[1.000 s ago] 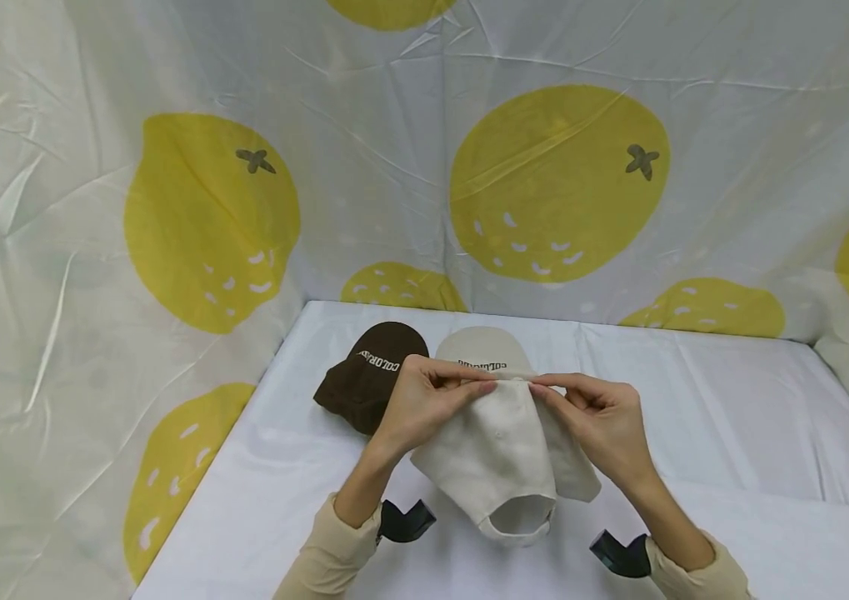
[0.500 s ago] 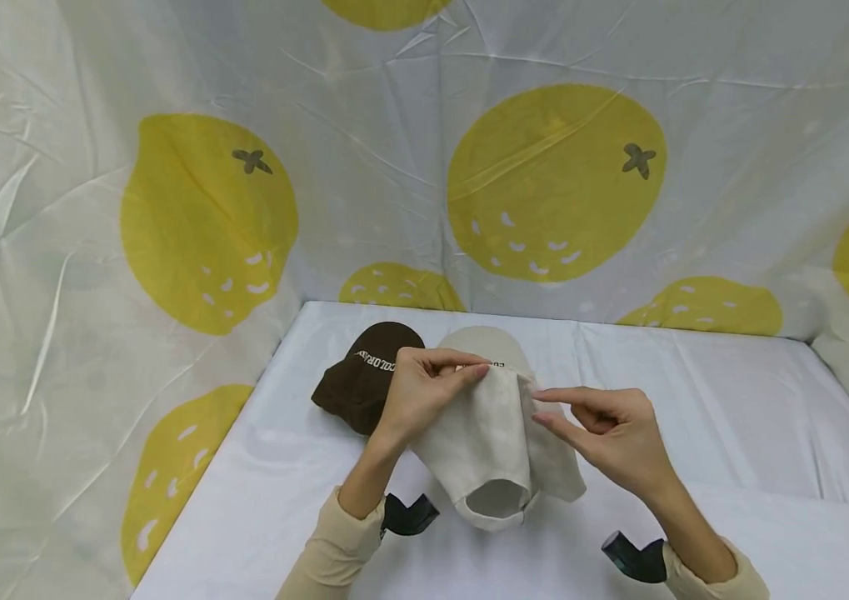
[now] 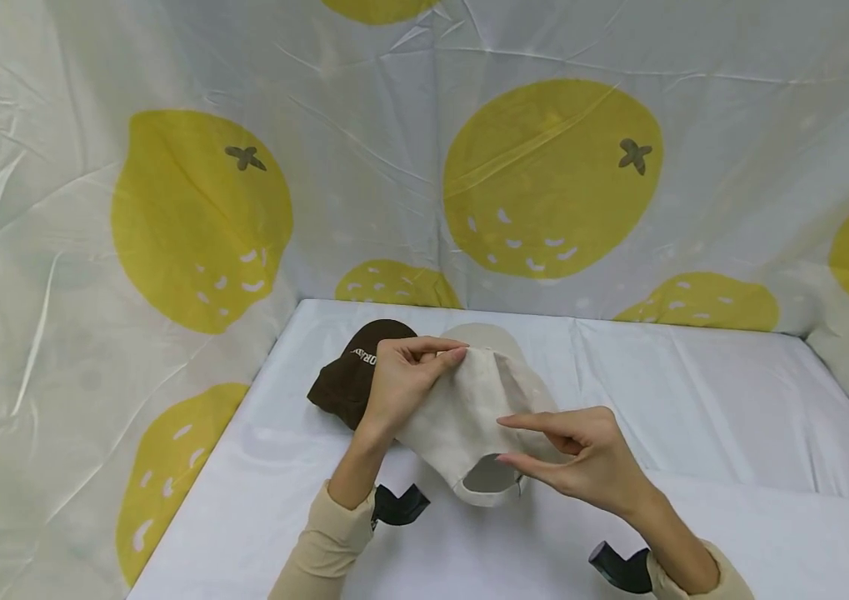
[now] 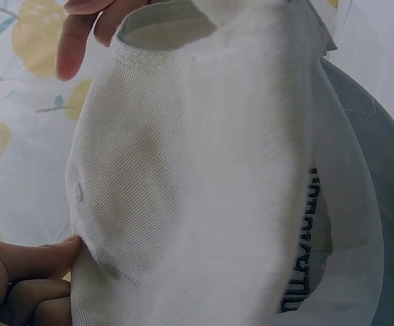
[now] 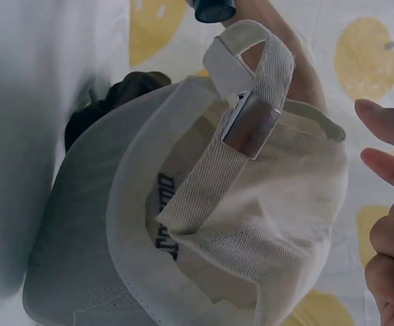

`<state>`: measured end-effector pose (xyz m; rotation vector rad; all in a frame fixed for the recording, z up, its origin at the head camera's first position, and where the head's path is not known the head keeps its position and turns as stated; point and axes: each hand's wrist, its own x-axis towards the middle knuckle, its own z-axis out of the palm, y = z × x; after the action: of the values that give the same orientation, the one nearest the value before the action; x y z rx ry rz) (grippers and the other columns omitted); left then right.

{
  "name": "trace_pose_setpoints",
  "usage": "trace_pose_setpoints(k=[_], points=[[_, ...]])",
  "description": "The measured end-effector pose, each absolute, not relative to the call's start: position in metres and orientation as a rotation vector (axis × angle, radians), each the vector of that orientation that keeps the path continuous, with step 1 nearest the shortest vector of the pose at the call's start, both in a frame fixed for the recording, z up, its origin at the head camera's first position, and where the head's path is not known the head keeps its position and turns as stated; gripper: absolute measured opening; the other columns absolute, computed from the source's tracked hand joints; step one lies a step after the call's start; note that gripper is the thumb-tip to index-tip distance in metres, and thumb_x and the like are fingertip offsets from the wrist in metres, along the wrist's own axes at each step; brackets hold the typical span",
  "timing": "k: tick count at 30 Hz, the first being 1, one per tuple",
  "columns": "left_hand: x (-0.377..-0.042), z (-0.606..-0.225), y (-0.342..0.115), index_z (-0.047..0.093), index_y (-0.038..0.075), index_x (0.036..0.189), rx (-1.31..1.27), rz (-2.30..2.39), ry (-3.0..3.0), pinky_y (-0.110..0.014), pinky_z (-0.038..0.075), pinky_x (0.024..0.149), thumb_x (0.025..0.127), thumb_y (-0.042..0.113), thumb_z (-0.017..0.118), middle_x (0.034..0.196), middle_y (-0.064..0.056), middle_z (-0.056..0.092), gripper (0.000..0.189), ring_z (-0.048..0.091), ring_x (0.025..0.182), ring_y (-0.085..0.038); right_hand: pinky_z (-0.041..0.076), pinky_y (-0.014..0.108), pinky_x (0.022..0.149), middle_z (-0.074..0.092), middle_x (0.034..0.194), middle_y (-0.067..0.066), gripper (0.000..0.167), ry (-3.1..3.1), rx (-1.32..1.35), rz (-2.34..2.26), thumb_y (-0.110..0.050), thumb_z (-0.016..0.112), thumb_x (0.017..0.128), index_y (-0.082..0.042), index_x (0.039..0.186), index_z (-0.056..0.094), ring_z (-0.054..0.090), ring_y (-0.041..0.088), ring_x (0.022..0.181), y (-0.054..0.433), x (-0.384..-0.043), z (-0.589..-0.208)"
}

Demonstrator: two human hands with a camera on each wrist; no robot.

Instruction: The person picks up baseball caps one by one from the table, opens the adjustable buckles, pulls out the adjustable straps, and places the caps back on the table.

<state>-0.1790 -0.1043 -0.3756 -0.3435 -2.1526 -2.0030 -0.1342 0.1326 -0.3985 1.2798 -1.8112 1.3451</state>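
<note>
My left hand (image 3: pixel 403 383) pinches the top of a beige baseball cap (image 3: pixel 442 421) between thumb and fingertips. The cap hangs with its rear opening toward me. Its back strap, with a metal buckle (image 5: pixel 253 125), shows in the right wrist view. My right hand (image 3: pixel 596 458) is beside that opening, thumb and index finger extended and apart, with nothing between them. Behind the held cap is another pale cap (image 3: pixel 490 335), mostly hidden. Dark lettering (image 4: pixel 304 248) shows past the held cap's edge in the left wrist view.
A dark brown cap (image 3: pixel 345 383) with white lettering lies behind my left hand. White cloth (image 3: pixel 709 417) covers the table. A lemon-print sheet (image 3: pixel 364 167) hangs at the back and sides. Black wrist cameras (image 3: pixel 403 506) stick out from both sleeves.
My right hand has let go of the cap's top and moved down to its rear opening, thumb and index finger spreading. My left hand, still pinching, has shifted slightly left and up with the cap.
</note>
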Motion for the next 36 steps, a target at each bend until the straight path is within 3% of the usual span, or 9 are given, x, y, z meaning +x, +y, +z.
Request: trace_pose_setpoints(k=[6, 11, 15, 18, 23, 30, 36], points=[[-0.182, -0.376, -0.112, 0.084, 0.004, 0.092, -0.277, -2.008, -2.135, -0.017, 0.037, 0.054, 0.087, 0.013, 0.084, 0.061, 0.002, 0.066, 0.01, 0.043, 0.057, -0.001, 0.016, 0.01, 0.044, 0.026, 0.049, -0.009, 0.034, -1.84, 1.257, 1.319, -0.029, 0.086, 0.086, -0.001, 0.103, 0.08, 0.019, -0.002, 0.051, 0.131, -0.138, -0.405], [-0.184, -0.378, -0.116, 0.083, 0.002, 0.094, -0.272, -2.017, -2.116, -0.018, 0.028, 0.05, 0.088, 0.013, 0.084, 0.052, 0.009, 0.048, 0.012, 0.034, 0.053, -0.002, 0.017, 0.009, 0.044, 0.03, 0.048, -0.011, 0.032, -1.832, 1.204, 1.307, -0.029, 0.086, 0.086, 0.0, 0.099, 0.081, 0.02, -0.002, 0.051, 0.13, -0.141, -0.409], [-0.184, -0.378, -0.118, 0.083, 0.004, 0.094, -0.263, -2.02, -2.112, -0.019, 0.028, 0.049, 0.088, 0.015, 0.084, 0.05, 0.01, 0.045, 0.012, 0.034, 0.052, -0.002, 0.02, 0.008, 0.045, 0.054, 0.051, -0.011, 0.031, -1.816, 1.163, 1.282, -0.03, 0.084, 0.089, 0.0, 0.096, 0.082, 0.022, -0.004, 0.051, 0.13, -0.145, -0.411], [-0.184, -0.379, -0.118, 0.083, 0.004, 0.094, -0.262, -2.027, -2.115, -0.018, 0.029, 0.049, 0.088, 0.015, 0.084, 0.051, 0.009, 0.048, 0.013, 0.034, 0.053, -0.002, 0.021, 0.008, 0.045, 0.072, 0.064, -0.003, 0.028, -1.804, 1.139, 1.285, -0.029, 0.083, 0.09, -0.001, 0.095, 0.082, 0.022, -0.004, 0.05, 0.132, -0.146, -0.412], [-0.185, -0.378, -0.117, 0.083, 0.004, 0.095, -0.263, -2.043, -2.111, -0.018, 0.029, 0.048, 0.088, 0.015, 0.084, 0.051, 0.008, 0.051, 0.013, 0.035, 0.053, -0.002, 0.019, 0.009, 0.044, 0.077, 0.07, 0.004, 0.022, -1.78, 1.138, 1.312, -0.024, 0.084, 0.089, -0.002, 0.092, 0.083, 0.02, -0.003, 0.05, 0.134, -0.148, -0.413], [-0.185, -0.377, -0.115, 0.083, 0.002, 0.096, -0.25, -2.074, -2.108, -0.016, 0.039, 0.052, 0.088, 0.014, 0.084, 0.064, 0.004, 0.07, 0.015, 0.047, 0.057, -0.001, 0.018, 0.01, 0.043, 0.074, 0.068, 0.002, 0.021, -1.776, 1.182, 1.315, -0.021, 0.078, 0.094, -0.001, 0.092, 0.082, 0.02, -0.001, 0.048, 0.136, -0.15, -0.414], [-0.185, -0.378, -0.116, 0.083, 0.003, 0.096, -0.265, -2.079, -2.102, -0.017, 0.037, 0.049, 0.088, 0.014, 0.084, 0.056, 0.002, 0.061, 0.014, 0.042, 0.054, -0.003, 0.015, 0.011, 0.044, 0.037, 0.051, -0.011, 0.023, -1.816, 1.143, 1.245, -0.026, 0.075, 0.096, -0.005, 0.09, 0.081, 0.018, -0.002, 0.051, 0.136, -0.149, -0.412]])
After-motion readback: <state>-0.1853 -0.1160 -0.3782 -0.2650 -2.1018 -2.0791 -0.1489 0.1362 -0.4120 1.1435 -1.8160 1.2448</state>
